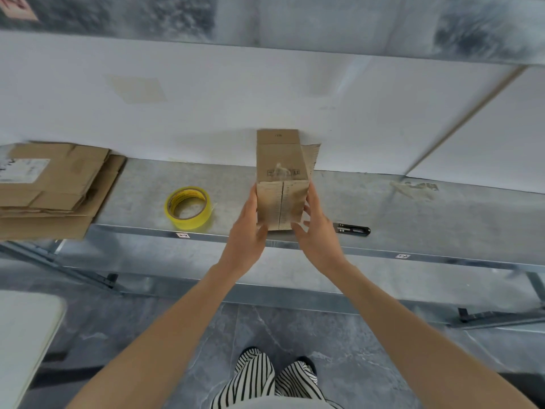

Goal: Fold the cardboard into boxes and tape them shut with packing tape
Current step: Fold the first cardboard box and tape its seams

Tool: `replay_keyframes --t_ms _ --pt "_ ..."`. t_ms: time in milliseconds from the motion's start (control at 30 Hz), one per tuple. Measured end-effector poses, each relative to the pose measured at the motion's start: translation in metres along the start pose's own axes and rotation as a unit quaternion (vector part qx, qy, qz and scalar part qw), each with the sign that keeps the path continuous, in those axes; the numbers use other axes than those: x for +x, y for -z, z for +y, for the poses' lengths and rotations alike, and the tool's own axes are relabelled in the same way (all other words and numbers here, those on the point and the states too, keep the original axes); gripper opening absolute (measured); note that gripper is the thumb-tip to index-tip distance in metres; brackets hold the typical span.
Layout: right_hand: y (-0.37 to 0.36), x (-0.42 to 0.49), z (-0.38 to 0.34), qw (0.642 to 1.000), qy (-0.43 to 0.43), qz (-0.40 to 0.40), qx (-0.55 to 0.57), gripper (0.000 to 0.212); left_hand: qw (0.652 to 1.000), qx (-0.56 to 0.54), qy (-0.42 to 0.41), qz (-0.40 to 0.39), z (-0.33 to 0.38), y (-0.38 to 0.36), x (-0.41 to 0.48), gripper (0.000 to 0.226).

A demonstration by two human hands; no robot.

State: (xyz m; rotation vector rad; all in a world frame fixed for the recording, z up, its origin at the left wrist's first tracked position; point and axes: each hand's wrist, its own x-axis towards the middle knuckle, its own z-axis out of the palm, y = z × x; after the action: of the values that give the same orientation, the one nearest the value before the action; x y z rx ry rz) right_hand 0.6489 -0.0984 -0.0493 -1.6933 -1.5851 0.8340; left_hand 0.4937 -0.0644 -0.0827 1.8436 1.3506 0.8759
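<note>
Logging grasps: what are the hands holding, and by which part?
The left hand and right hand hold the cardboard box by its opposite sides.

Folded box (280,178): one is counted.
Flat cardboard stack (56,190): one; its sheets cannot be counted.
Tape roll (188,207): one.
Black tool (352,230): one.
Hands: two are seen, left hand (247,231) and right hand (320,234).
</note>
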Motion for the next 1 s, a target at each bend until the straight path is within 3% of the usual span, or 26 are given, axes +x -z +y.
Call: replay_keyframes --t_ms 367,500,567,667,700,833,1000 --pt "0.013 -0.004 -0.001 0.998 0.028 0.011 -0.048 0.086 0.992 0.109 -0.052 -0.02 -0.024 0.03 0.007 0.077" --pt "0.02 -0.002 -0.011 0.997 0.057 0.037 -0.035 0.078 0.982 0.189 0.025 -0.001 -0.038 0.065 0.011 0.073" --pt "0.022 -0.001 -0.018 0.996 0.07 0.046 -0.042 0.076 0.966 0.241 0.097 -0.001 -0.046 0.078 0.014 0.059" --pt "0.024 -0.001 -0.028 0.995 0.078 0.041 -0.044 0.076 0.935 0.313 0.167 -0.019 -0.052 0.089 0.013 0.011" --pt "0.024 -0.001 -0.031 0.995 0.081 0.041 -0.042 0.076 0.925 0.337 0.171 -0.026 -0.052 0.091 0.011 0.009" --pt "0.025 0.0 -0.039 0.993 0.093 0.05 -0.053 0.074 0.921 0.379 0.092 0.007 -0.051 0.095 0.009 0.023" --pt "0.02 0.008 -0.062 0.989 0.123 0.076 -0.03 0.06 0.952 0.3 -0.043 0.051 -0.008 0.104 0.012 0.007"
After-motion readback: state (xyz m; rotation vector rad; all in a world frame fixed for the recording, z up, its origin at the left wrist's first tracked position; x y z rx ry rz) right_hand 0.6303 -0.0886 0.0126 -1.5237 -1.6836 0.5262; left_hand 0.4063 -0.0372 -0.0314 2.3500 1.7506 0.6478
